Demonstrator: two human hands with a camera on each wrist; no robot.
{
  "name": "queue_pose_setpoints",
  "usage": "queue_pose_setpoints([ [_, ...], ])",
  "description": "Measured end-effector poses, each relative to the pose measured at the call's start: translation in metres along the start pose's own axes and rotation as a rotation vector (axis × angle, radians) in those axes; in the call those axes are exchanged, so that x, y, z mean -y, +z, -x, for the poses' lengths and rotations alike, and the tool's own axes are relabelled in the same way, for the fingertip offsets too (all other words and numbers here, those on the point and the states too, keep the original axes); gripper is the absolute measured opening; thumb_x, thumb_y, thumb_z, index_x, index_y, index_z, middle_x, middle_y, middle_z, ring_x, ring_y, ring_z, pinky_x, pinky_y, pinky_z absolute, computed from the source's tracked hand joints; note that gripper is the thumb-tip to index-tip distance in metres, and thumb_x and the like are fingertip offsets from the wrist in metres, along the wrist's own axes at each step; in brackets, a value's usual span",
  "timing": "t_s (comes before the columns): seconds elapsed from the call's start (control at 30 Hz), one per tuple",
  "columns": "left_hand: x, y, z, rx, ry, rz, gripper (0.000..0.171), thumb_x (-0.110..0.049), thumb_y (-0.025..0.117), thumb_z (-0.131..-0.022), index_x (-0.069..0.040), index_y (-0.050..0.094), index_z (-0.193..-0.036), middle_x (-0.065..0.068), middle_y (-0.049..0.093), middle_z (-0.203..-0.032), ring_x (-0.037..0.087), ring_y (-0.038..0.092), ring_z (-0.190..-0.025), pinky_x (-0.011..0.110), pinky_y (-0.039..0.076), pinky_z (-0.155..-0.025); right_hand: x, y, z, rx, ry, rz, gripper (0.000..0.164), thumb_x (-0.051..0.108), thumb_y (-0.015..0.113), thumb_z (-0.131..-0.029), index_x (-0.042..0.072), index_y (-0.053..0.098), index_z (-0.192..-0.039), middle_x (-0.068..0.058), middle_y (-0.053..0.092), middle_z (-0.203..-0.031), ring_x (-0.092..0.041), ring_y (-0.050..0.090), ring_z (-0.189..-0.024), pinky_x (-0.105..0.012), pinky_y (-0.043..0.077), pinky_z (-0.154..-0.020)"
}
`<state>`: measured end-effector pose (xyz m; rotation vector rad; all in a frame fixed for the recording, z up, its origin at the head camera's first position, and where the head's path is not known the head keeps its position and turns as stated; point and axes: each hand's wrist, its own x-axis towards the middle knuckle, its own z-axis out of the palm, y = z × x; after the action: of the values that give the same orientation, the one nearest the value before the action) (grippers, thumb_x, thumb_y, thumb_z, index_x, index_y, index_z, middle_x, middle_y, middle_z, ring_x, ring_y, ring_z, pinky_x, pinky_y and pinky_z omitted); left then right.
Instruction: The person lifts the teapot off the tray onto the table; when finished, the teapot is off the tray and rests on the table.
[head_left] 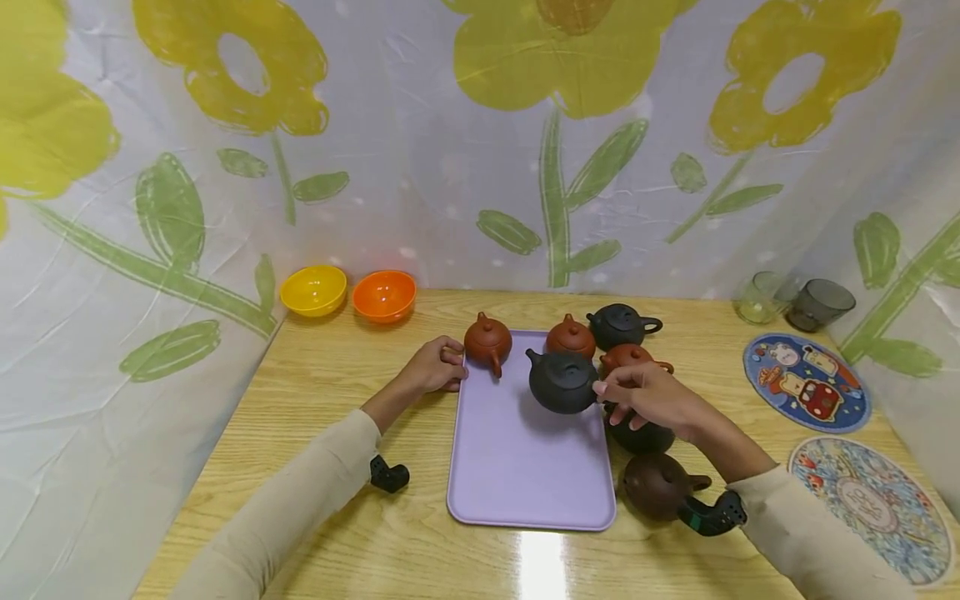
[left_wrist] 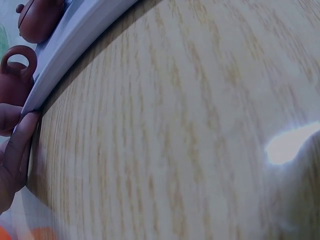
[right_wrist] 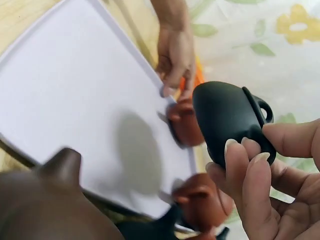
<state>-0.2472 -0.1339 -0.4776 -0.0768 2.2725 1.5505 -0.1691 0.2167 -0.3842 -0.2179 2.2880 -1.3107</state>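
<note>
My right hand (head_left: 648, 400) holds a black teapot (head_left: 562, 383) by its handle, raised over the lilac tray (head_left: 532, 467). In the right wrist view, thumb and fingers pinch the black teapot (right_wrist: 227, 120), and its shadow falls on the tray. At the tray's left edge my left hand (head_left: 438, 364) grips the rim, with fingers above and below it in the left wrist view. One reddish-brown teapot (head_left: 487, 342) sits at the tray's far left corner, close to those fingers. A second reddish-brown teapot (head_left: 570, 337) stands at the far right corner, partly behind the raised pot.
Along the tray's right side stand a black teapot (head_left: 621, 325), a reddish-brown teapot (head_left: 628, 357), another black teapot (head_left: 641, 435) and a dark brown teapot (head_left: 658, 487). Yellow (head_left: 313, 292) and orange (head_left: 384, 297) bowls are back left. Glasses (head_left: 819, 305) and round mats (head_left: 808, 383) lie right.
</note>
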Motion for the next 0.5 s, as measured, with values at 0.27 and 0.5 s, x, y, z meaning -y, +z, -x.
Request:
queue_pose_setpoints([
  [0.27, -0.001, -0.003, 0.000, -0.010, -0.003, -0.006, 0.048, 0.000, 0.069, -0.089, -0.001, 0.050, -0.133, 0.013, 0.057, -0.109, 0.018, 0.066, -0.085, 0.031, 0.063, -0.069, -0.001, -0.027, 0.012, 0.007, -0.020, 0.001, 0.037, 0.030, 0.060, -0.101, -0.004, 0.068, -0.112, -0.017, 0.064, -0.107, -0.023, 0.067, -0.082, -0.035, 0.058, -0.065],
  [0.5, -0.002, 0.000, -0.001, -0.002, -0.012, -0.006, 0.047, 0.000, 0.070, -0.089, -0.002, 0.050, -0.132, 0.012, 0.056, -0.108, 0.018, 0.066, -0.084, 0.031, 0.063, -0.070, -0.013, -0.050, 0.024, -0.002, -0.032, -0.017, 0.032, 0.028, 0.059, -0.102, -0.003, 0.066, -0.107, -0.016, 0.062, -0.110, -0.023, 0.067, -0.084, -0.039, 0.058, -0.067],
])
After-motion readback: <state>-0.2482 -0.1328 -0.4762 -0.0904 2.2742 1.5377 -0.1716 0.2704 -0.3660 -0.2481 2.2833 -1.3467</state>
